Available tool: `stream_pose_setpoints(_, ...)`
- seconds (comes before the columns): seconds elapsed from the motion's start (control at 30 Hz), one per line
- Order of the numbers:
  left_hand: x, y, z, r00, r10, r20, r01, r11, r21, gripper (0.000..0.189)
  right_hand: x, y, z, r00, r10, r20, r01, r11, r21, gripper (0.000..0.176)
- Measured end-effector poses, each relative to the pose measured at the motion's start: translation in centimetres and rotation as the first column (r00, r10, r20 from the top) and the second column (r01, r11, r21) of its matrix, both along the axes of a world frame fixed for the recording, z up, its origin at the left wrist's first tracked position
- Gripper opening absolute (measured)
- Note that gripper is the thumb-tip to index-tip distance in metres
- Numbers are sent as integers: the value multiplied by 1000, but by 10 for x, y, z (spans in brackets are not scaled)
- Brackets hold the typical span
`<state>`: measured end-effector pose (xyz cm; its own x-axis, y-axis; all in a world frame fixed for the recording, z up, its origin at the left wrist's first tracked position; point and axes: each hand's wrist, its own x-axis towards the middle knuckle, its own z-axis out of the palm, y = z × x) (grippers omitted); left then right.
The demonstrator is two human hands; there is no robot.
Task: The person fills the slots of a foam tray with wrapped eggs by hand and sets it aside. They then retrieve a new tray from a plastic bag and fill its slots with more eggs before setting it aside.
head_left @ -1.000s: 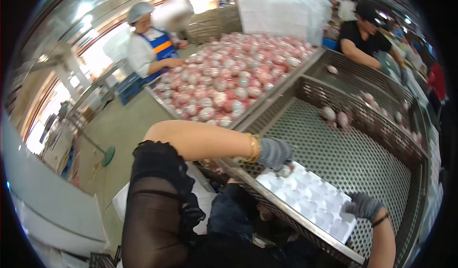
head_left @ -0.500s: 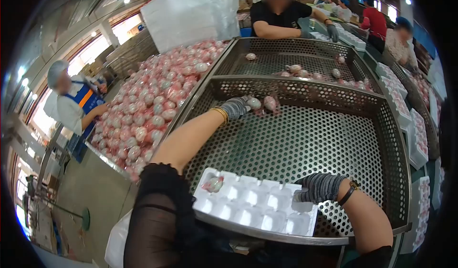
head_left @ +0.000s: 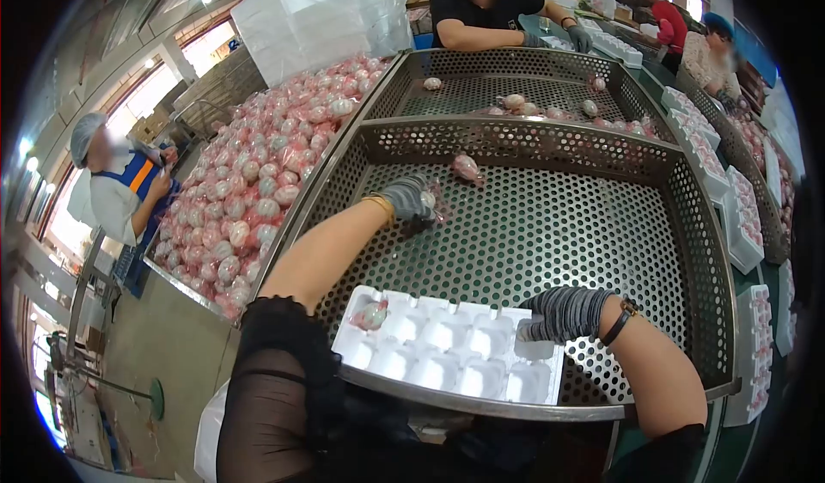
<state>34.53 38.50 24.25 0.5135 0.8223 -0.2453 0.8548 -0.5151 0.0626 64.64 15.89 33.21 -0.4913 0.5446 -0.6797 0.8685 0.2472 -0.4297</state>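
My left hand point(head_left: 406, 198), in a grey striped glove, is closed around a plastic-wrapped egg point(head_left: 435, 201) just above the perforated metal bin floor. Behind it, near the back wall, lies another wrapped egg point(head_left: 467, 169) with red print. A white foam egg tray point(head_left: 438, 348) rests at the bin's front edge, tilted slightly. Its back left pocket holds one wrapped egg point(head_left: 369, 314). Gloved as well, my right hand point(head_left: 565, 313) grips the tray's right end, its fingertips in the back right pocket.
Perforated walls point(head_left: 700, 251) surround the bin. Wrapped eggs are heaped point(head_left: 258, 182) on the left, and several lie in the far bin point(head_left: 524, 109). Filled trays point(head_left: 746, 217) line the right side. Co-workers stand opposite point(head_left: 481, 10), at left point(head_left: 129, 182) and farther right.
My left hand has closed on one of the two eggs by the back wall and drawn it toward me, away from the other egg. My right hand stays on the tray.
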Motion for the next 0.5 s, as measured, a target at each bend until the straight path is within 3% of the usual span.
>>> stream_pose_setpoints(0.03,-11,-12,6,963,70,259,-56,996,-63,36,1,1,-1,999,31,-9,-31,999,16,57)
stream_pose_setpoints(0.1,-21,-47,28,688,232,688,-66,964,-258,39,3,1,-5,999,29,-42,-28,999,30,58)
stream_pose_setpoints(0.2,-14,-111,54,285,267,921,124,942,-311,46,5,0,-9,994,51,-92,-42,995,90,57)
stream_pose_setpoints(0.23,-12,-132,61,240,225,944,168,948,-269,49,5,1,-11,996,25,-80,-20,997,70,58)
stream_pose_setpoints(0.33,-7,-192,81,266,137,954,203,960,-194,59,3,0,-9,998,-14,-60,16,999,42,60)
stream_pose_setpoints(0.43,0,-234,108,388,349,853,113,900,-420,65,1,0,-5,1000,17,3,-17,997,78,56)
stream_pose_setpoints(0.5,-3,-246,105,520,206,829,92,951,-295,62,1,-2,-4,998,-55,-38,56,998,34,55)
